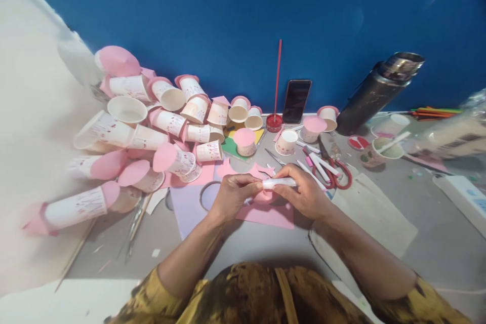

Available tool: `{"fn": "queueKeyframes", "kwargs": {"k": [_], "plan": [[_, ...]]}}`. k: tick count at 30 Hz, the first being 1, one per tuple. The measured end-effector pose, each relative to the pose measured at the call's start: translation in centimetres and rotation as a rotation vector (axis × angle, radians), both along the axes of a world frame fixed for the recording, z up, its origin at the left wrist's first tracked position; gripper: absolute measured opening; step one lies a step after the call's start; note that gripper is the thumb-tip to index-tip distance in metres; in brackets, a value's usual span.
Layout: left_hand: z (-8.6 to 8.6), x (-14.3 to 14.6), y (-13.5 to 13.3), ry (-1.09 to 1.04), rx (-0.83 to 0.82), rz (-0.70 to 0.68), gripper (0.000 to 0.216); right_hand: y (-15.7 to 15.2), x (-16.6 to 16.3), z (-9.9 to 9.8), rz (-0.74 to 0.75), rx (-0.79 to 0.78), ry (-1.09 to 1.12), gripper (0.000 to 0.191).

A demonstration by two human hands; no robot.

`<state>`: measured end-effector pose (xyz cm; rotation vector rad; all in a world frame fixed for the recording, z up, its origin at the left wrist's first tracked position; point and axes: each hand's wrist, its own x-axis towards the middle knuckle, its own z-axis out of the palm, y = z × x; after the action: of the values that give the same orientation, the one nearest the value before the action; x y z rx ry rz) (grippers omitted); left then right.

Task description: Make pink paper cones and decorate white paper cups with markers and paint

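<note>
My right hand [306, 192] is closed around a slim white tube [279, 183], which looks like glue and points left. At the tube's left end, my left hand [241, 193] has its thumb and fingers pinched together. A rounded pink paper piece [266, 196] shows at those left fingertips, partly covered by the tube and fingers. Below both hands lies a pink paper sheet [279, 216], overlapping a lilac sheet [186, 207]. Pink paper offcuts [227, 168] with curved cuts are just beyond the left hand. A grey ring [207, 196] lies beside the left wrist.
Many paper cups with pink paper tops [170, 121] crowd the left side. Red-handled scissors [343, 174] and white markers [321, 167] lie right of the hands. Behind stand a phone [297, 101], a red stick on a round base [274, 122] and a dark flask [364, 96].
</note>
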<state>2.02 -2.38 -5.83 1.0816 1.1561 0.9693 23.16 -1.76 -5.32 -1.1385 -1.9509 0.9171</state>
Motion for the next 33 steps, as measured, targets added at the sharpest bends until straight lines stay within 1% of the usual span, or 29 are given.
{"fn": "queueKeyframes", "kwargs": {"k": [2, 4, 6, 9, 11, 13, 15, 17, 19, 21, 23, 26, 27, 29, 31, 33], "plan": [[-0.06, -0.02, -0.03, -0.001, 0.008, -0.001, 0.020, -0.08, -0.07, 0.13, -0.011, -0.054, 0.011, 0.026], [-0.12, -0.06, -0.03, -0.011, -0.003, -0.006, 0.019, -0.06, -0.06, 0.26, 0.007, -0.044, 0.002, 0.026], [-0.17, -0.09, 0.02, -0.033, -0.018, -0.005, 0.019, 0.03, -0.02, 0.33, 0.043, 0.007, -0.020, 0.025], [-0.19, -0.05, 0.15, -0.066, -0.023, 0.014, 0.020, 0.14, -0.02, 0.24, 0.080, 0.134, -0.051, 0.022], [-0.10, 0.02, 0.19, -0.062, -0.018, 0.034, 0.020, 0.11, -0.13, 0.02, 0.072, 0.206, -0.069, 0.021], [0.08, 0.11, 0.15, -0.040, 0.005, 0.051, 0.020, 0.01, -0.29, -0.25, 0.035, 0.235, -0.078, 0.021], [0.32, 0.22, 0.03, -0.018, 0.023, 0.052, 0.021, -0.14, -0.43, -0.48, -0.016, 0.191, -0.069, 0.021], [0.53, 0.30, -0.11, -0.011, 0.019, 0.044, 0.022, -0.26, -0.49, -0.60, -0.057, 0.104, -0.042, 0.022], [0.64, 0.33, -0.19, -0.010, 0.001, 0.031, 0.023, -0.29, -0.47, -0.62, -0.063, 0.054, -0.024, 0.024], [0.62, 0.30, -0.19, -0.006, -0.008, 0.026, 0.023, -0.23, -0.45, -0.59, -0.036, 0.095, -0.028, 0.023], [0.51, 0.24, -0.13, -0.006, -0.013, 0.033, 0.021, -0.14, -0.47, -0.56, -0.002, 0.179, -0.042, 0.021], [0.33, 0.18, -0.03, -0.019, -0.007, 0.049, 0.021, -0.12, -0.61, -0.50, 0.006, 0.254, -0.033, 0.021], [0.30, 0.18, -0.02, -0.017, -0.005, 0.050, 0.022, -0.16, -0.65, -0.46, 0.002, 0.245, -0.022, 0.022], [0.31, 0.20, -0.02, 0.006, 0.007, 0.056, 0.023, -0.25, -0.64, -0.39, -0.005, 0.155, 0.028, 0.024], [0.41, 0.22, -0.04, 0.043, 0.021, 0.082, 0.022, -0.27, -0.47, -0.37, -0.006, -0.004, 0.128, 0.027], [0.56, 0.23, -0.09, 0.076, 0.031, 0.112, 0.022, -0.10, -0.19, -0.43, -0.003, -0.167, 0.272, 0.035]]}}
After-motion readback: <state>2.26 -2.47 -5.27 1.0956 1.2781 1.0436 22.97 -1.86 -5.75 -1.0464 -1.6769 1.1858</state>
